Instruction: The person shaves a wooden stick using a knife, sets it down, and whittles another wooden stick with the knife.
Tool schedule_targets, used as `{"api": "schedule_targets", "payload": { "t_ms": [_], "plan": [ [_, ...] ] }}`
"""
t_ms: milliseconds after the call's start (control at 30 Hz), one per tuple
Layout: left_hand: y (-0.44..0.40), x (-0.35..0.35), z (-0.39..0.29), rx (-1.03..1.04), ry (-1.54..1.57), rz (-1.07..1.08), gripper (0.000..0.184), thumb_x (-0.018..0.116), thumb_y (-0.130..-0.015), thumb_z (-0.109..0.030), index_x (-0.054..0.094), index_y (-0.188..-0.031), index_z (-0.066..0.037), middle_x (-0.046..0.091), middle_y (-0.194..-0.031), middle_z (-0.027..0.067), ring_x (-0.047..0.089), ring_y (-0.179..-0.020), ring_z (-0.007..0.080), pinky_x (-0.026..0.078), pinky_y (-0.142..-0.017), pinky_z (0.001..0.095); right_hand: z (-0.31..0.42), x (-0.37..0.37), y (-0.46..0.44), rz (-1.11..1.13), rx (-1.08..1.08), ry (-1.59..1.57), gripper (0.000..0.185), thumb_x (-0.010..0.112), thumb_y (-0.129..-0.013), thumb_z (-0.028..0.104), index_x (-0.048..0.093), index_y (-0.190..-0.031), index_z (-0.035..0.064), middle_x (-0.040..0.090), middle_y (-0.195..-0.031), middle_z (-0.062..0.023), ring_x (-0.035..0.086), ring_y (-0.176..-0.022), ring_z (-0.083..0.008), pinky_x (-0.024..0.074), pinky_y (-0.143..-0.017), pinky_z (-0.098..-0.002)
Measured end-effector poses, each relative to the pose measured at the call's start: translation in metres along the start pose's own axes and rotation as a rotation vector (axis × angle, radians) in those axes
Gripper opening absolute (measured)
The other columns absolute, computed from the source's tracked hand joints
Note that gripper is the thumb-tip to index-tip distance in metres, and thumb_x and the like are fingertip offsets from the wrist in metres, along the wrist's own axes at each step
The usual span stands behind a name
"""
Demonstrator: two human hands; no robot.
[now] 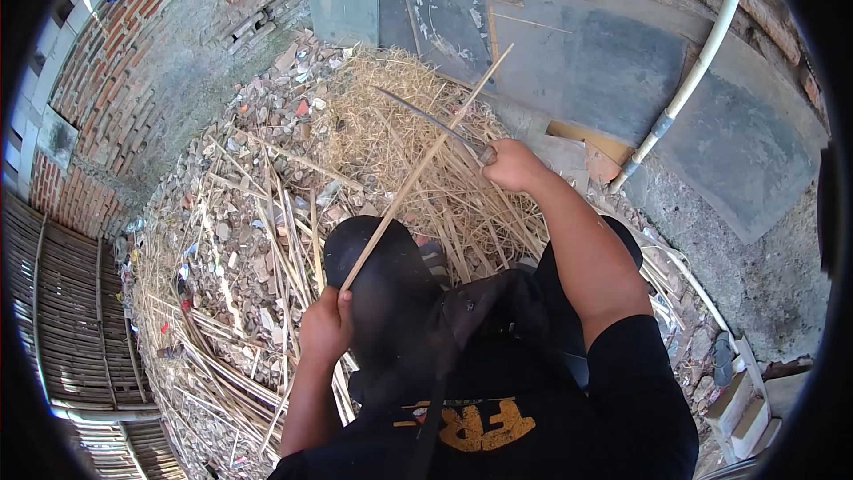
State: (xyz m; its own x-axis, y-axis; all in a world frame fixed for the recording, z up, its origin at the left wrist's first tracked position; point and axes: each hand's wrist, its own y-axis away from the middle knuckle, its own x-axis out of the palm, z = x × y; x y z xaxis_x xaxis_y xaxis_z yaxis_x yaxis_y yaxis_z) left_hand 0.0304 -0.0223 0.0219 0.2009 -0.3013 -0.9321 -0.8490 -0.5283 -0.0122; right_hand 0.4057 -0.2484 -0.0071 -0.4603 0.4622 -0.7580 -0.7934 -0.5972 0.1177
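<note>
My left hand (326, 326) is closed round the lower end of a long bamboo strip (416, 174), which slants up and away to the right. In my right hand (515, 165) is the handle of a knife (425, 117) with a long, thin, dark blade. The blade points up and left and crosses the strip near its upper half; whether they touch I cannot tell. Beneath both lies a heap of pale bamboo shavings (382, 93), with thin split strips nearer my feet.
Split bamboo strips (227, 373) lie over rubble (240, 249) on the left. Around me stand a brick wall (124, 62), a woven bamboo panel (75, 302) and grey boards (577, 53). A white pipe (697, 80) leans at right; a sandal (723, 360) lies lower right.
</note>
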Motion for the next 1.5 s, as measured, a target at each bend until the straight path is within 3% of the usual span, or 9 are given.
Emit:
{"api": "schedule_targets", "payload": {
  "t_ms": [67,233,500,700,800,933,1133,1367,1500],
  "plan": [
    [0.0,0.002,-0.003,-0.008,0.004,0.01,0.037,0.051,-0.109,-0.035,0.055,-0.09,-0.003,0.064,-0.072,0.0289,0.063,-0.072,0.0534,0.047,-0.065,0.0621,0.026,0.001,0.019,0.084,-0.01,0.058,0.042,0.07,-0.081,0.022,0.073,-0.119,0.0039,0.074,-0.109,-0.0238,0.071,-0.102,-0.0401,0.0562,-0.091,-0.0456],
    [-0.001,0.011,-0.003,-0.003,0.012,-0.018,0.038,0.05,-0.109,-0.035,0.054,-0.09,-0.002,0.064,-0.073,0.0289,0.063,-0.073,0.0535,0.046,-0.066,0.0624,0.057,0.003,0.043,0.142,-0.138,0.255,0.026,0.069,-0.079,0.02,0.075,-0.103,0.0111,0.075,-0.099,-0.0182,0.072,-0.096,-0.0376,0.0576,-0.084,-0.0472],
    [0.001,0.004,0.001,0.002,-0.008,-0.028,0.036,0.053,-0.108,-0.034,0.055,-0.09,-0.002,0.064,-0.072,0.0287,0.064,-0.072,0.0532,0.048,-0.065,0.0616,0.002,-0.004,-0.004,0.001,0.085,-0.017,0.041,0.068,-0.079,0.02,0.074,-0.116,0.0036,0.074,-0.109,-0.0254,0.071,-0.103,-0.0399,0.0566,-0.091,-0.0454],
    [-0.002,0.011,0.0,0.011,0.028,-0.03,0.037,0.052,-0.108,-0.033,0.054,-0.088,-0.002,0.063,-0.071,0.0288,0.063,-0.072,0.0533,0.047,-0.065,0.0616,0.038,0.006,0.028,0.113,-0.083,0.096,0.032,0.069,-0.078,0.019,0.076,-0.108,0.0099,0.075,-0.102,-0.0204,0.072,-0.098,-0.0386,0.0572,-0.087,-0.0479],
    [-0.001,0.011,0.0,0.01,0.029,-0.031,0.037,0.051,-0.108,-0.033,0.053,-0.088,-0.002,0.063,-0.071,0.0283,0.063,-0.072,0.0532,0.046,-0.064,0.0613,0.051,0.013,0.04,0.15,-0.195,0.163,0.023,0.073,-0.078,0.021,0.071,-0.095,0.0057,0.073,-0.09,-0.0178,0.071,-0.092,-0.0403,0.0555,-0.081,-0.0503],
    [-0.002,0.01,0.004,0.003,0.05,-0.022,0.037,0.052,-0.108,-0.033,0.053,-0.089,-0.002,0.064,-0.072,0.0282,0.063,-0.072,0.0531,0.046,-0.065,0.0613,0.044,0.014,0.027,0.133,-0.242,0.186,0.03,0.074,-0.077,0.021,0.074,-0.103,0.0064,0.074,-0.096,-0.0201,0.071,-0.094,-0.0404,0.0565,-0.083,-0.0481],
    [0.001,0.008,0.001,-0.02,0.001,-0.039,0.038,0.052,-0.108,-0.035,0.054,-0.089,-0.002,0.064,-0.072,0.0283,0.064,-0.072,0.0528,0.047,-0.065,0.0611,0.018,0.003,0.006,-0.056,-0.006,0.026,0.033,0.069,-0.079,0.02,0.075,-0.109,0.0067,0.075,-0.102,-0.0199,0.072,-0.098,-0.0371,0.0572,-0.087,-0.0463],
    [0.0,0.01,-0.007,-0.016,0.0,-0.046,0.039,0.052,-0.108,-0.035,0.054,-0.088,-0.002,0.064,-0.073,0.0285,0.064,-0.073,0.0529,0.047,-0.065,0.061,0.054,0.002,0.041,0.159,-0.047,0.18,0.029,0.069,-0.079,0.019,0.076,-0.107,0.0136,0.075,-0.102,-0.0177,0.072,-0.099,-0.037,0.0572,-0.088,-0.0485],
    [0.0,0.009,-0.003,-0.01,0.018,-0.038,0.037,0.052,-0.108,-0.034,0.054,-0.088,-0.002,0.064,-0.073,0.0287,0.063,-0.073,0.0533,0.047,-0.065,0.0612,0.05,0.005,0.034,0.152,-0.116,0.179,0.028,0.07,-0.078,0.02,0.075,-0.104,0.009,0.074,-0.097,-0.0194,0.072,-0.097,-0.0383,0.0567,-0.085,-0.048]
  ]
}}
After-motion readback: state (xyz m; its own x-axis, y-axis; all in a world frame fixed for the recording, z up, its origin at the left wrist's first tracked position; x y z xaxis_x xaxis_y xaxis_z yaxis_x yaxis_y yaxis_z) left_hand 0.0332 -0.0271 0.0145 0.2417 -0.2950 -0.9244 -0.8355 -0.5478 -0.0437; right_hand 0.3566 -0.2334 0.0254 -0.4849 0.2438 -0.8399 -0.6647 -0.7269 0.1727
